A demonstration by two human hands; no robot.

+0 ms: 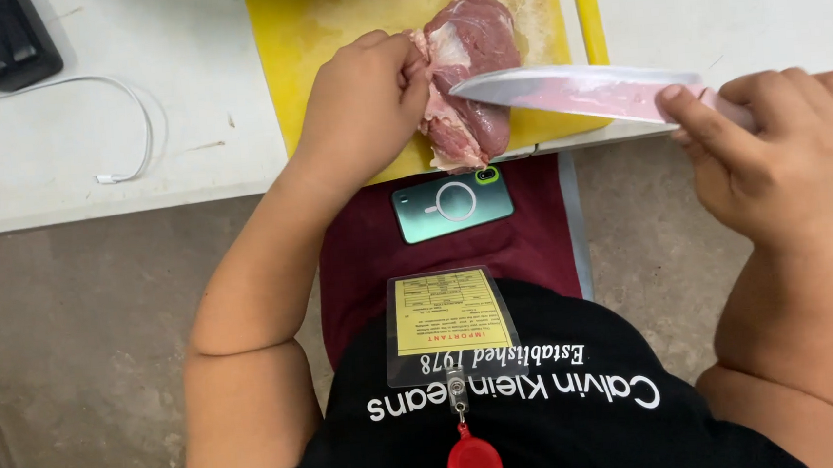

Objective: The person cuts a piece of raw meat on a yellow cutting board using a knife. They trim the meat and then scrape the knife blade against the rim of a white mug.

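Meat: a raw, dark red cut with pale fat and membrane along its left flank, lying at the near edge of the yellow cutting board, toward 12 o'clock from the person's chest.
Look of the meat: glossy and moist, plump, rounded at the far end, ragged and paler at the near end; a whitish seam runs down the left side.
Progress: the piece reads as still in one lump, with no loose slices seen on the board; the blade tip is only just entering at mid-length, so I judge the cutting to be at an early point, with most of it left.
Left hand: the left hand is curled in a loose fist, fingertips pinching the fatty left edge of the meat, at about 9 o'clock of it.
Knife: a broad steel knife lies almost level, tip touching the meat's right side at 3 o'clock, blade tinted pink by reflection.
Right hand: the right hand is closed around the handle, thumb pressed on the blade's heel.
Board: smeared pale and wet around the meat, resting on a white counter.
Nearby: a green phone sits on a maroon apron just below the board at 6 o'clock; a white cable lies at 9 o'clock, well apart.
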